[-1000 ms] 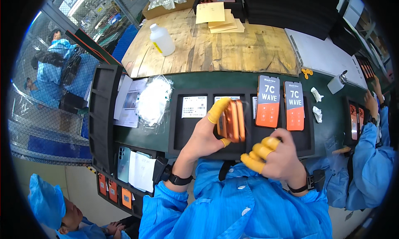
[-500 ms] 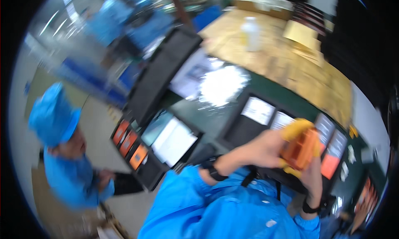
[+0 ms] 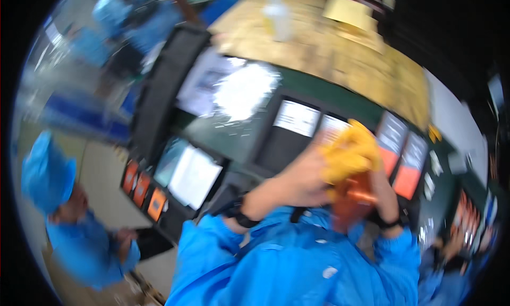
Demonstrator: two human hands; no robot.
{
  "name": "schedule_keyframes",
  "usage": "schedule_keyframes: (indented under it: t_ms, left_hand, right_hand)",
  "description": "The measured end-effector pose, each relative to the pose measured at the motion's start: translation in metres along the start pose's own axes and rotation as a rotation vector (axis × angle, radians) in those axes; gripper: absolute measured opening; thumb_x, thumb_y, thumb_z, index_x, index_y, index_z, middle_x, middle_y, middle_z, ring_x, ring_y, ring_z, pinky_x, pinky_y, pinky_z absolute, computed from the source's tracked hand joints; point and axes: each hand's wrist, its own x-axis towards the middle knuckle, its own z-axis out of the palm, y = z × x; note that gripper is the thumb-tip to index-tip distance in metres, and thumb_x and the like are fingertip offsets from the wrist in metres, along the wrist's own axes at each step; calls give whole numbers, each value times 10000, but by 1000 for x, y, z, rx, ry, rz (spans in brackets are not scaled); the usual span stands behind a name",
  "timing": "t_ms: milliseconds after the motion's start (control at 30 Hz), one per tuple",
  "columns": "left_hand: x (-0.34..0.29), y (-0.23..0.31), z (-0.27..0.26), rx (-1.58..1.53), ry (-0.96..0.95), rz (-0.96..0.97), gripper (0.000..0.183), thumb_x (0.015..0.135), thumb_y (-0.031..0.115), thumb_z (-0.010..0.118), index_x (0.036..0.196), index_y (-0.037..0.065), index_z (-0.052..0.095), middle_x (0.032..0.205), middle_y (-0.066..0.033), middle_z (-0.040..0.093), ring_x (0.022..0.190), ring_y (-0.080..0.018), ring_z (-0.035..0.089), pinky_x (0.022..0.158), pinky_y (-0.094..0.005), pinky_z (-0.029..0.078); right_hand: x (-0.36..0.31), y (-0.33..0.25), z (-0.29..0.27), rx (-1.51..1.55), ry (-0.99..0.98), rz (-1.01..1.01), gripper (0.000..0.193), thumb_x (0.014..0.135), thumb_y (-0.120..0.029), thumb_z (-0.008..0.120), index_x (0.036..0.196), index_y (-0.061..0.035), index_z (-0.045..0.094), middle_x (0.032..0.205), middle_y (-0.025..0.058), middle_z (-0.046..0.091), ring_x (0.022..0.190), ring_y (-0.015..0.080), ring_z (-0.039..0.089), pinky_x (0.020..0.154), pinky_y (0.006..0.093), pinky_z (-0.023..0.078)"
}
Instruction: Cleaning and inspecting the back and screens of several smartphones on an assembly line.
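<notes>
Both hands are together in front of my chest, with yellow coverings on the fingers. My left hand [image 3: 311, 173] reaches in from the left, its fingers bent over the top of a shiny orange-copper block [image 3: 355, 197]. Along the block's right side is my right hand [image 3: 383, 191], gripping it too, though its fingertips are largely hidden. Motion blur hides the block's details and exact kind. Just beyond the hands lies a black tray [image 3: 271, 149] with white printed labels [image 3: 296, 118]. Right of them are grey-and-orange flat pieces [image 3: 392, 136] in dark slots.
An open black case [image 3: 172, 221] with orange pieces and a white sheet [image 3: 195, 175] stands to the left. A person in blue [image 3: 87, 237] is beside it. A wooden board [image 3: 329, 51] carries a white bottle [image 3: 277, 20] and yellow envelopes [image 3: 350, 13]. Another person's hands [image 3: 451, 247] show at right.
The view has shifted, so the table sits further left and higher. The block has turned and dropped toward my chest, and my left fingers now cover its top.
</notes>
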Motion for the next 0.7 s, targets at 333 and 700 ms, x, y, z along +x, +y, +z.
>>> schedule_keyframes:
  t_ms: [333,700]
  left_hand:
    - [-15,-22,14,388,23,22,529,671,207,766,1153,316,575,1454,-188,317,1371,-388,247,1098,-611,50]
    - [-27,-22,13,710,-2,239,311,801,320,597,1069,472,556,1353,-48,462,1340,-283,344,1073,-682,19]
  right_hand:
    - [20,-7,-26,-1636,-35,-924,515,652,-154,751,1129,-189,562,1262,74,509,1249,301,436,1102,573,213]
    - [14,-6,-27,-1869,1,-1147,339,727,-217,632,1043,-333,589,1277,26,549,1215,264,499,1082,609,188]
